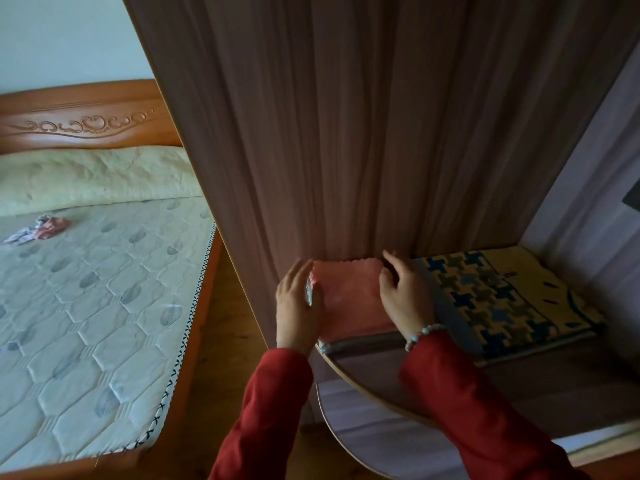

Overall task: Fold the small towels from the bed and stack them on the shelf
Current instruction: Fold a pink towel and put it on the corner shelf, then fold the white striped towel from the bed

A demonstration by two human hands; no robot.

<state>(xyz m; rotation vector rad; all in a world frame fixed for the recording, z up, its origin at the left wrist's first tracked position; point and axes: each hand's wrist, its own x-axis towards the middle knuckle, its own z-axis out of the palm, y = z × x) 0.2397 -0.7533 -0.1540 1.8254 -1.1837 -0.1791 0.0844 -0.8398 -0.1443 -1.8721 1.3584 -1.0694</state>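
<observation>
while both hands square a folded pink towel point(349, 296) on the shelf point(381, 372), left hand point(299, 306) and right hand point(407, 296) press its sides, fingers nearly straight. risk: the stack sits near the shelf's front edge, so a nudge could tip it off.

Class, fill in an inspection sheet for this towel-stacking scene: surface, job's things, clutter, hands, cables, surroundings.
Surface: wooden shelf, curved front edge.
Job's things: folded pink towel on top of a stack at the shelf's left end; crumpled towels on the bed.
Clutter: patterned yellow and blue cloth, folded, right of the stack.
Hands: left hand and right hand flank the pink towel, fingers touching its sides.
Cables: nothing seen.
Surroundings: wardrobe side panel, carved headboard, pillow.
</observation>
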